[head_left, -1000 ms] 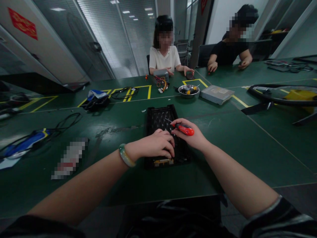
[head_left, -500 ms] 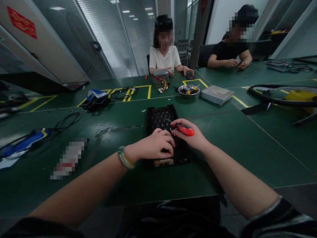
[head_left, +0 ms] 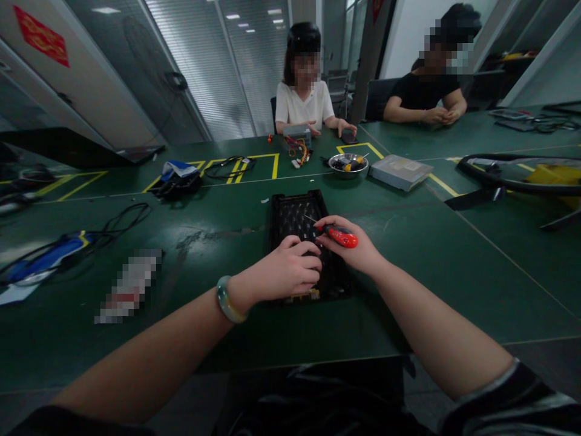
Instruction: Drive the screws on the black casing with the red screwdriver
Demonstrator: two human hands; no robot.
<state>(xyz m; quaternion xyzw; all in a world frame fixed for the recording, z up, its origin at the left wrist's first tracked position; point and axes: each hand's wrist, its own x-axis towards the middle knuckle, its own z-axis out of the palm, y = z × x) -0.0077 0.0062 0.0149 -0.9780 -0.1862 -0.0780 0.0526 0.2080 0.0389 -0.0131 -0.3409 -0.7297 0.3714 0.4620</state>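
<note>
A black plastic casing (head_left: 297, 212) with a dotted inner surface lies on the green table in front of me. My right hand (head_left: 358, 251) is closed around a screwdriver (head_left: 342, 237) with a red and black handle; its thin shaft points to the upper left over the casing. Over the near half of the casing, my left hand (head_left: 295, 269) has its fingers curled down. Its fingertips are partly hidden, and whatever they hold cannot be made out. Below that hand, a small yellowish part (head_left: 308, 295) shows at the casing's near end.
Beyond the casing are a metal bowl (head_left: 347, 174) of tools, a grey flat box (head_left: 400, 172) and a power supply with coloured wires (head_left: 298, 150). Cables and a blue item (head_left: 49, 259) lie left, a black-rimmed wheel-like object (head_left: 521, 181) right. Two people sit across the table.
My left hand has shifted slightly, its fingers lowered and bent more, covering more of the yellowish part. The screwdriver stays in my right hand, nearly still. The view has tilted a little.
</note>
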